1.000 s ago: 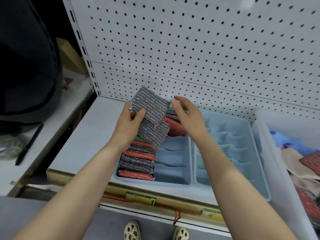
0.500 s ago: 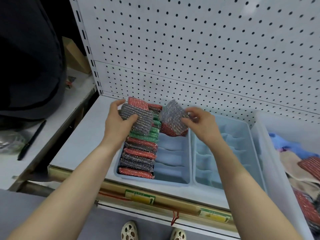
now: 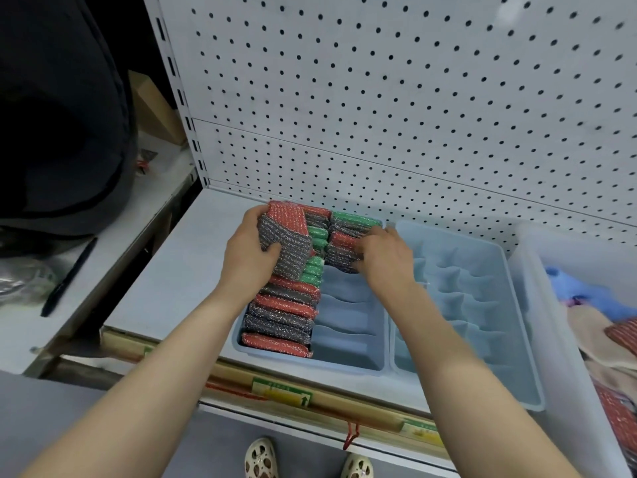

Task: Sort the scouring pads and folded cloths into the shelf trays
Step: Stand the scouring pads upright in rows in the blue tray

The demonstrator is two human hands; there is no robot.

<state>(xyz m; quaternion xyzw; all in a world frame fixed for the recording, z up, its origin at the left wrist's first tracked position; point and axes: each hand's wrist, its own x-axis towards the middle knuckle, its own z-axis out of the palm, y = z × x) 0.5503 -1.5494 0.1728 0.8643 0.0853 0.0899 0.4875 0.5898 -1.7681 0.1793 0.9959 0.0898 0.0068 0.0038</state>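
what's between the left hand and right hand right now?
Head view: green scouring pads standing on edge in the left blue tray. The left hand grips a grey pad; the right hand presses a grey pad into the right column.

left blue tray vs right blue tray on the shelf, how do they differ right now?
The left blue tray has its left column packed with scouring pads and more at the back of its right column; the right blue tray shows only bare compartments. Both hands work at the left tray, the left hand holding a grey pad, the right hand on pads there; neither touches the right. Both share pale-blue plastic with dividers.
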